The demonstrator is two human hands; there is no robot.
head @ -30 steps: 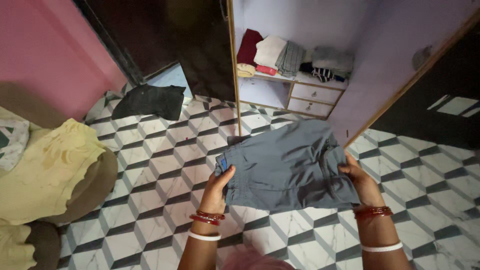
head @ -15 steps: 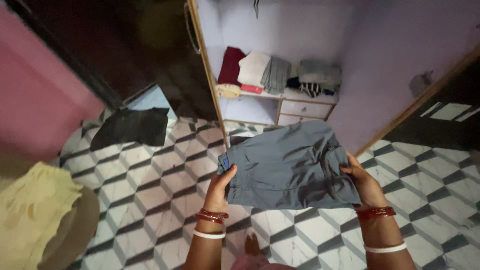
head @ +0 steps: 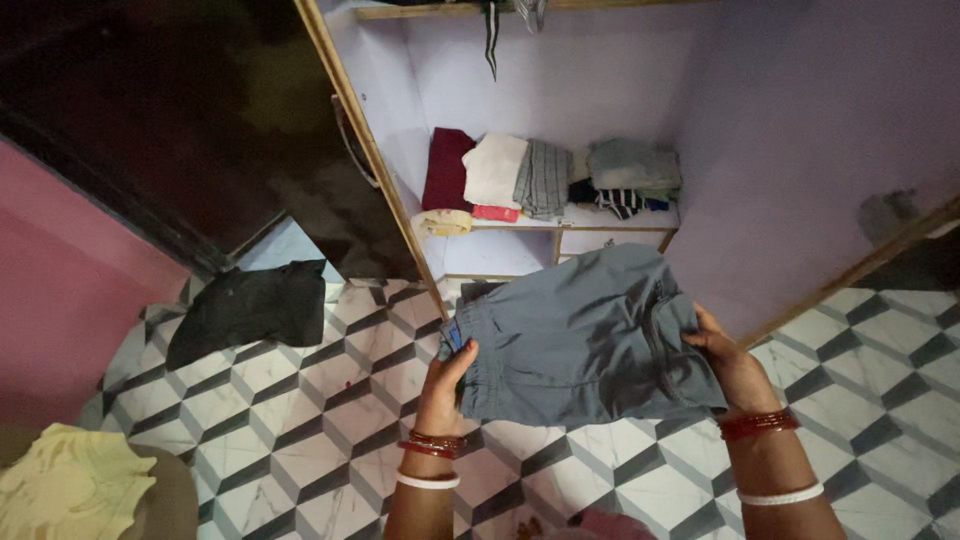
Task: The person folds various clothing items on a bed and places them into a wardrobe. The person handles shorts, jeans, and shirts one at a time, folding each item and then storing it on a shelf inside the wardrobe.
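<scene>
At 8 o'clock, a pale yellow cloth (head: 70, 480) is lying over a brown cushion at the frame edge. At 9 o'clock, a dark crumpled garment (head: 245, 308) is lying flat on the black-and-white geometric tiled floor (head: 330, 420).

Centre frame: the folded grey fabric garment (head: 585, 335) is being held level in the air above the floor, in front of the open lilac wardrobe (head: 600, 80).

Left hand (head: 445, 385) is clamping the garment's left edge, thumb on top, fingers underneath. Right hand (head: 730, 365) is pinching the right edge, fingers closed on the cloth. Both wrists are wearing red and white bangles.

At 12 o'clock, the wardrobe shelf (head: 620, 218) is holding folded clothes in a row: maroon, cream, grey striped, then a grey pile over a black-and-white striped piece. A drawer front is showing just below the shelf.
</scene>
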